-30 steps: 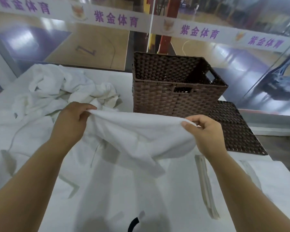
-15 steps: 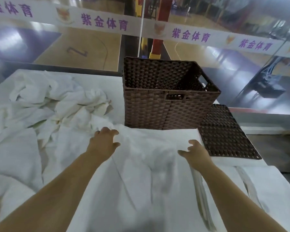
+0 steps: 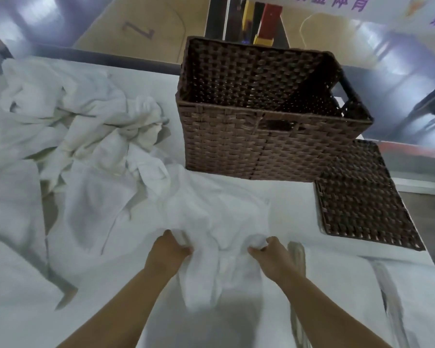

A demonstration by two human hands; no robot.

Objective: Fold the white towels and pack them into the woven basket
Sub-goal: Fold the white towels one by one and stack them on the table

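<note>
— Hands: our left hand (image 3: pixel 170 249) and right hand (image 3: pixel 269 251) each pinch the towel's (image 3: pixel 211 217) near edge, on the table before the basket (image 3: pixel 261 146).
— So we're starting a fold; next we need that edge carried evenly over.

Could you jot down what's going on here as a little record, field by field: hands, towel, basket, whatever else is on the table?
left hand: grips the near edge of the towel
right hand: grips the same edge, bunched
towel in hand: white, spread rumpled on the table, not yet folded
woven basket: brown, upright, open, no towels visible inside
basket lid: flat, to the right of the basket
towel pile: crumpled, far left
table: covered in white cloth
</note>
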